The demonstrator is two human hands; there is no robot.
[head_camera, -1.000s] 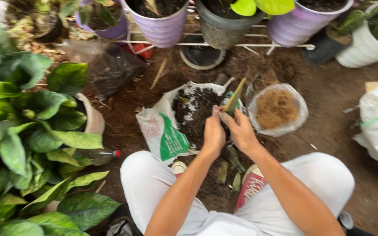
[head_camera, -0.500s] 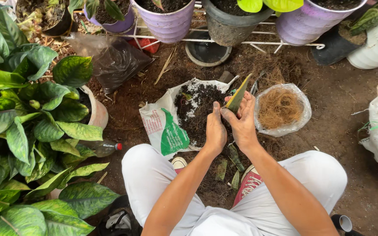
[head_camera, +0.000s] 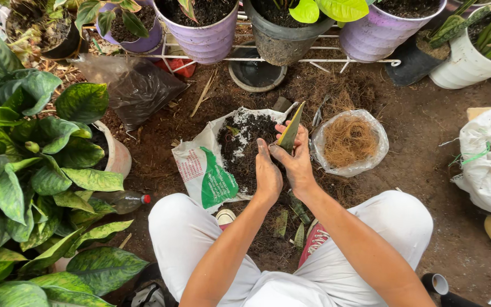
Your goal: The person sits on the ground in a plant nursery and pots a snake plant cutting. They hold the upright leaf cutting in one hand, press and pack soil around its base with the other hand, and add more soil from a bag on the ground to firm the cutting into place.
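Hands gripping leaf cutting, above soil bag

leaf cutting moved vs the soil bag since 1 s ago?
Cannot tell. The leaf cutting, held in the right hand, sits at the soil bag's right edge as before; only the camera clearly shifted.

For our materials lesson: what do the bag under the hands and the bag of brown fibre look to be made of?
Soil bag: seemingly woven plastic sacking, matte white with green print, creased and folded open. Fibre bag: thin clear plastic film, glossy and crinkled, with the fibre showing through.
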